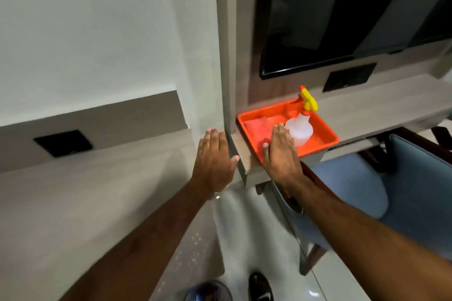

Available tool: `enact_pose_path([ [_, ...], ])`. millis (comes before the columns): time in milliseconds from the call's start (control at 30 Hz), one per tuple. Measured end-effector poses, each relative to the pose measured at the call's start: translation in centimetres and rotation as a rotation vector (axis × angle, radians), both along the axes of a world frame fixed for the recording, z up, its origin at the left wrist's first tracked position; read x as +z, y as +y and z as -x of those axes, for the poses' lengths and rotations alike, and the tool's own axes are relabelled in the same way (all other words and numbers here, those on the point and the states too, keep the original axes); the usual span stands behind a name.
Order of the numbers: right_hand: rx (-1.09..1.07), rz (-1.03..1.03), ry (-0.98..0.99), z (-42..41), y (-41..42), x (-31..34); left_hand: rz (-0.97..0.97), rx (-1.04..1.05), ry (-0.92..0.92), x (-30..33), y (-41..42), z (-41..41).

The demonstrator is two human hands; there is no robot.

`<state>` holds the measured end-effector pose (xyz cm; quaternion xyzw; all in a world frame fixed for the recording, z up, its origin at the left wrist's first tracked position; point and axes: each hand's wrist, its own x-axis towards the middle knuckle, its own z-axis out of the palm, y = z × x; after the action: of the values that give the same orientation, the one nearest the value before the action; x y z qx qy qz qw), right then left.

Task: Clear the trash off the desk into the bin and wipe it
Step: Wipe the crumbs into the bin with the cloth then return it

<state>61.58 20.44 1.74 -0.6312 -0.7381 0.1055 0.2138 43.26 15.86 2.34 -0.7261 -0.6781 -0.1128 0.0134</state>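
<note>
- Two hands are reaching toward the orange tray (pixel 325 144) on the desk (pixel 381 107)
- left hand (pixel 214 161) is hovering left of the tray, fingers spread, holding nothing
- right hand (pixel 281 149) is lying flat over the tray's near edge, fingers released, nearer the pink cloth (pixel 256 127)
- spray bottle (pixel 299 129) is standing upright just right of those fingers

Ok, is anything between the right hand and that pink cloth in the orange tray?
Nothing visible. The right hand is open and flat over the near side of the orange plastic tray, its fingertips already over the pink cloth. The clear spray bottle with the yellow trigger stands to the right, beside the fingers.
</note>
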Motion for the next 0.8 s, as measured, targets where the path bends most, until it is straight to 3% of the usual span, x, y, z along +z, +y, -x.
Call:
enact_pose_path([
  [200, 0.090, 0.246, -0.147, -1.7, 11.0, -5.2, 0.175, 0.027, 0.014, -6.0, 8.3, -2.8],
  [367, 0.278, 0.399, -0.210, -2.0, 14.6, -9.5, 0.293, -0.024, -0.096, -9.3, 12.0, -5.5],
  [667, 0.209, 0.284, -0.404, 0.3, 16.1, -8.9, 0.291, 0.023, -0.052, -10.7, 12.9, -6.1],
  [800, 0.056, 0.257, -0.186, -0.1, 15.2, -6.7, 0.290, 0.041, -0.067, -9.4, 11.7, -5.2],
])
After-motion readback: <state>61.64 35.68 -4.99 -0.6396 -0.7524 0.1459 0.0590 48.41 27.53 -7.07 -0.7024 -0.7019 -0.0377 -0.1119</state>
